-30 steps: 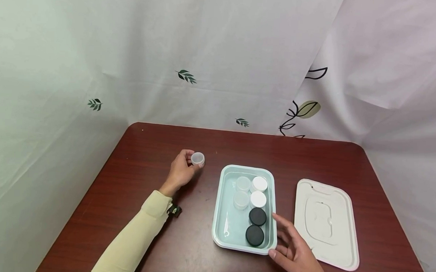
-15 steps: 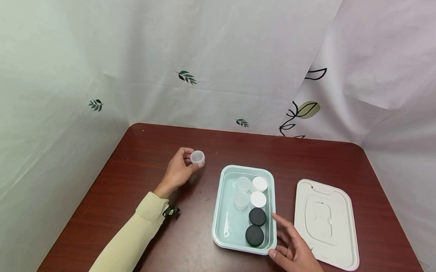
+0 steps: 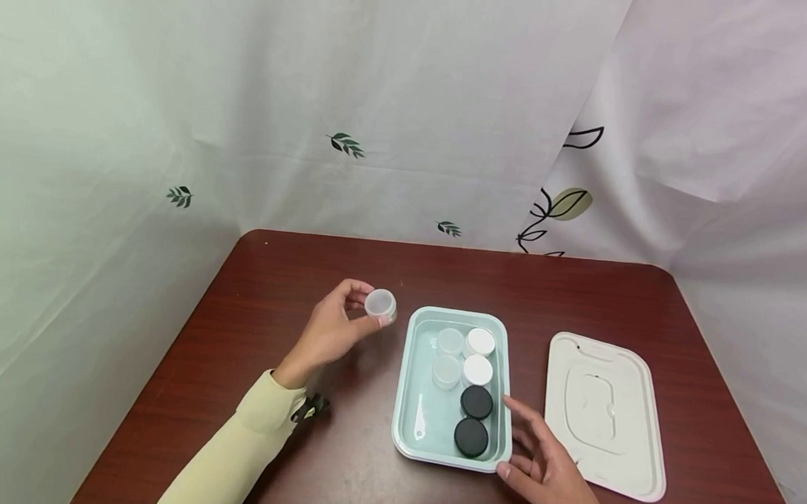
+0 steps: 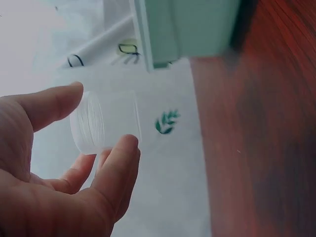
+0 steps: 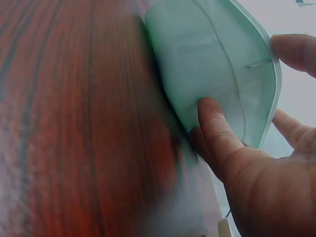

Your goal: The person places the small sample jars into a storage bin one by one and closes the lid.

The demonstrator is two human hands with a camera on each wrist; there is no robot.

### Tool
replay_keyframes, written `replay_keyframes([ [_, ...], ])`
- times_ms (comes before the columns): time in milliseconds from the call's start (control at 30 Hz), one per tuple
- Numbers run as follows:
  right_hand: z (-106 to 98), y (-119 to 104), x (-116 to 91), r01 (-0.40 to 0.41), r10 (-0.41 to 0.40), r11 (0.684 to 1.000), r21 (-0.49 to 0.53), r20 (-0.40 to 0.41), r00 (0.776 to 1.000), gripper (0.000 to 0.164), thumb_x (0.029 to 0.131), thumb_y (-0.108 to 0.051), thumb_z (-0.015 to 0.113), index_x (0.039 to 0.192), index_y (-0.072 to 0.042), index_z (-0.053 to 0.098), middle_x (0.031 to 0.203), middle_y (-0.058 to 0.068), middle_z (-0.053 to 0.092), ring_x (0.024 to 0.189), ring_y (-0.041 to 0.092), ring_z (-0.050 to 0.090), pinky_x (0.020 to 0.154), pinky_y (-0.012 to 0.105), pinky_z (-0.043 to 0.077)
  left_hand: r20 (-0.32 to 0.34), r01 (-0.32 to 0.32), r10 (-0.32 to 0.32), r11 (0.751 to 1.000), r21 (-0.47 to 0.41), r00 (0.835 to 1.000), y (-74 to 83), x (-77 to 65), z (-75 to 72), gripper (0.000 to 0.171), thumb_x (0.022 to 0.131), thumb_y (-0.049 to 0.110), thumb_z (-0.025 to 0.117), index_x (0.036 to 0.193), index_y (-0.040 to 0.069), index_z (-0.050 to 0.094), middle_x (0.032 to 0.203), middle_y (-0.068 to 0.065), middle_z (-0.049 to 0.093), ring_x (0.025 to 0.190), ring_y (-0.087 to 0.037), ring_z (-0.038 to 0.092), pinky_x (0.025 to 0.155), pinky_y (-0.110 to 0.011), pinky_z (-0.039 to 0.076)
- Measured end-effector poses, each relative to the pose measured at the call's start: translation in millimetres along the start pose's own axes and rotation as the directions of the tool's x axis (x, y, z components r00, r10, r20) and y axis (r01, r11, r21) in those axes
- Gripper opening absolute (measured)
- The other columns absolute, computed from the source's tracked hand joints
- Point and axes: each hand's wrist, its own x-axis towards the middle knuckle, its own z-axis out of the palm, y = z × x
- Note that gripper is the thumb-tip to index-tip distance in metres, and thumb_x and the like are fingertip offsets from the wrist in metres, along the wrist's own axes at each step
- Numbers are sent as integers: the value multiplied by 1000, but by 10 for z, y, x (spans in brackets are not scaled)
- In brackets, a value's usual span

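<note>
My left hand (image 3: 334, 324) pinches a small clear plastic jar (image 3: 380, 304) between thumb and fingers, left of the light green tray (image 3: 419, 408). In the left wrist view the jar (image 4: 113, 123) lies sideways across the picture, ribbed near one end. My right hand (image 3: 548, 461) rests at the tray's near right corner, fingertips on its rim and outer wall. The right wrist view has those fingers against the tray wall (image 5: 207, 69). Inside the tray stand two clear jars (image 3: 447, 372), two white-lidded jars (image 3: 478, 369) and two black-lidded jars (image 3: 471, 437).
A white tray lid (image 3: 605, 415) lies flat on the dark red wooden table (image 3: 323, 256), right of the tray. White cloth (image 3: 409, 96) with leaf prints hangs behind the table and along both sides.
My left hand has carried the clear jar a little to the right and nearer the tray. The right hand and the tray have stayed put.
</note>
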Motion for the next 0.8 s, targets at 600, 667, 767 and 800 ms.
replay_keyframes([
  [600,4,22,-9,8,-8,1000,-1,2,1000,80,98,11,64,165,-1,23,154,21,45,135,10,60,97,32,61,260,-82,89,996,-36,961,401,-434,332,48,81,15,93,121,13,66,111,-5,67,101,-17,70,87,-26,63],
  [667,9,19,-9,6,-6,1000,3,4,1000,80,98,11,64,165,-1,23,155,19,44,135,10,61,97,32,61,286,-106,103,994,-4,953,416,-472,376,48,81,15,93,121,12,67,111,-4,68,101,-16,69,88,-25,62],
  [767,12,18,-10,5,-5,1000,11,9,1000,80,98,11,64,165,0,22,157,16,44,134,9,62,97,33,61,327,-131,121,991,10,937,433,-523,442,47,81,13,93,120,10,67,111,-2,69,102,-16,70,87,-23,61],
  [800,12,18,-11,4,-4,1000,14,9,1000,80,98,11,64,165,0,22,157,14,44,133,9,62,97,33,61,343,-136,125,991,7,931,440,-538,464,46,80,11,93,119,9,67,111,-2,69,104,-17,70,87,-22,61],
])
